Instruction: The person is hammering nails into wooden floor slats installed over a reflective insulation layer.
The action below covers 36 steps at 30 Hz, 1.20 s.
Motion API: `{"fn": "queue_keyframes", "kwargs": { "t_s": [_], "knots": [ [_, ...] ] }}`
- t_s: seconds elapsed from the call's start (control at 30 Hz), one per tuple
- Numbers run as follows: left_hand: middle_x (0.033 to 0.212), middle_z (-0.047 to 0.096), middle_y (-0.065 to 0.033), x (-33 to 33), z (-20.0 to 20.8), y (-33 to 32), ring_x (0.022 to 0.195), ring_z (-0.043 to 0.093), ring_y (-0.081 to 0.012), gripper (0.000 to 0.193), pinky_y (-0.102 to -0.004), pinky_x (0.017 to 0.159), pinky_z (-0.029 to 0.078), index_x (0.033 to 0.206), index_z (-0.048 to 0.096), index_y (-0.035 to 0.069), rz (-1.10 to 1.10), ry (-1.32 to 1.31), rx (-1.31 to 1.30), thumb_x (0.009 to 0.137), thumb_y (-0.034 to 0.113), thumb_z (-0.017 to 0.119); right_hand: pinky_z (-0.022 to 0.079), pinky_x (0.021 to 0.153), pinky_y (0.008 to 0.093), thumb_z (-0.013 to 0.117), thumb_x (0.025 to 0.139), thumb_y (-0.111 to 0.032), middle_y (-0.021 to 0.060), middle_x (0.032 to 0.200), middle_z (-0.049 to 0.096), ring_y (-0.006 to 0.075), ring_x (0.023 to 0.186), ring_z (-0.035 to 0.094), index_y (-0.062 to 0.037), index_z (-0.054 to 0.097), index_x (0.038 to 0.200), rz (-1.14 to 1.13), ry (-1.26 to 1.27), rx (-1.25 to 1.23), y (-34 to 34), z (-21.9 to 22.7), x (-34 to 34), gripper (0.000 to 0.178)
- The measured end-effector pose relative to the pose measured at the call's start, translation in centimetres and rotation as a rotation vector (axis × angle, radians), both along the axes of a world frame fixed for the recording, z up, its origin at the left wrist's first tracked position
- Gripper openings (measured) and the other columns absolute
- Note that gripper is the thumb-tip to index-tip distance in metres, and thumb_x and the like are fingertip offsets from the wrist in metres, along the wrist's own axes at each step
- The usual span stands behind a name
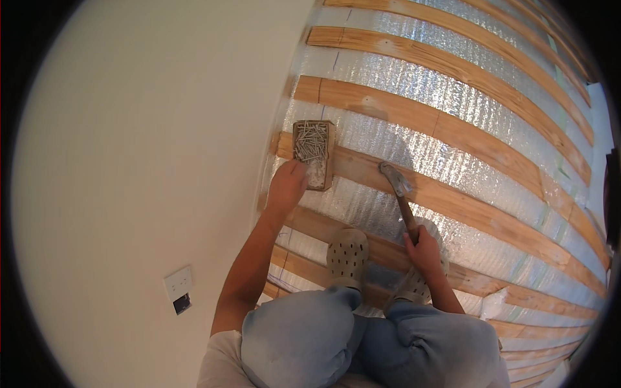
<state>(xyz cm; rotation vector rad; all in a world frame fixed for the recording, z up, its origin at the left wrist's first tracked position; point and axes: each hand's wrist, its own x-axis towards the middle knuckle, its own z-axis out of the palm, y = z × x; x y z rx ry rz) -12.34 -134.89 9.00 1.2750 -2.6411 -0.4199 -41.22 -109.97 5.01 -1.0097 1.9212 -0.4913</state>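
My right hand [425, 250] is wrapped round the wooden handle of a claw hammer [403, 205]. The hammer's metal head rests on or hovers just over a wooden batten [362, 169]; I cannot tell which. A small open cardboard box [330, 155] lies across the same batten near its left end, with many silvery nails [312, 141] heaped in its far part. At the box's near left edge is my left hand [288, 185], its fingers drawn together over the rim. Whatever those fingers pinch, if anything, is hidden.
Parallel wooden battens [414, 116] run across the floor over shiny foil insulation [453, 168]. A plain white wall [162, 142] rises on the left, with a socket plate [179, 284] and a dark opening beside it. My clog-style shoes [347, 255] stand on the battens.
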Motion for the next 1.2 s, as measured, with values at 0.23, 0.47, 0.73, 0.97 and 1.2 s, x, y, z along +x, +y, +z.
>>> {"fn": "queue_keyframes", "kwargs": {
  "t_s": [0.23, 0.47, 0.73, 0.97, 1.2],
  "knots": [
    [0.087, 0.057, -0.0133, -0.7, -0.9, 0.6, 0.085, 0.057, -0.0341, 0.021, -0.0426, 0.073, 0.048, 0.090, 0.059, 0.003, 0.172, -0.041, -0.045, 0.073, 0.006, 0.070, 0.046, 0.062, 0.0504, 0.063, 0.087, -0.031, 0.0234, 0.074, 0.062, 0.0433, 0.073, 0.061, -0.0032, 0.052, 0.089, 0.016, 0.012, 0.035, -0.4, 0.5, -0.1, 0.030],
    [0.085, 0.057, -0.0130, 0.0, -2.2, 0.5, 0.080, 0.059, -0.0318, 0.017, -0.0394, 0.069, 0.048, 0.086, 0.062, 0.006, 0.230, 0.076, -0.044, 0.072, 0.004, 0.071, 0.047, 0.060, 0.0495, 0.064, 0.086, -0.033, 0.0215, 0.071, 0.062, 0.0425, 0.071, 0.062, -0.0030, 0.052, 0.091, 0.020, -0.007, -0.001, 0.2, -0.8, -0.1, 0.032],
    [0.089, 0.059, -0.0085, -1.1, -1.0, 1.3, 0.077, 0.057, -0.0190, 0.011, -0.0292, 0.068, 0.046, 0.092, 0.063, 0.002, 0.369, 0.462, 0.206, 0.081, 0.002, 0.066, 0.047, 0.060, 0.0493, 0.063, 0.086, -0.032, 0.0216, 0.071, 0.062, 0.0427, 0.070, 0.062, -0.0026, 0.052, 0.092, -0.006, -0.020, -0.023, 0.0, 0.0, -0.3, 0.032],
    [0.076, 0.059, -0.0087, -7.3, 1.0, -4.5, 0.068, 0.056, -0.0194, 0.011, -0.0304, 0.064, 0.046, 0.090, 0.063, 0.001, 0.375, 0.420, 0.149, 0.083, 0.008, 0.067, 0.046, 0.060, 0.0496, 0.063, 0.087, -0.031, 0.0218, 0.070, 0.062, 0.0430, 0.070, 0.061, -0.0024, 0.053, 0.091, -0.101, 0.022, 0.001, 0.0, -0.6, -0.2, 0.031],
    [0.081, 0.063, -0.0163, -14.6, -4.1, -11.7, 0.074, 0.061, -0.0304, 0.015, -0.0385, 0.068, 0.049, 0.087, 0.064, 0.001, 0.138, 0.290, 0.206, 0.081, 0.015, 0.067, 0.046, 0.060, 0.0488, 0.063, 0.087, -0.030, 0.0225, 0.071, 0.061, 0.0432, 0.070, 0.061, -0.0020, 0.053, 0.091, -0.117, 0.008, -0.033, -0.6, 0.3, -0.2, 0.030]
  ]
}}
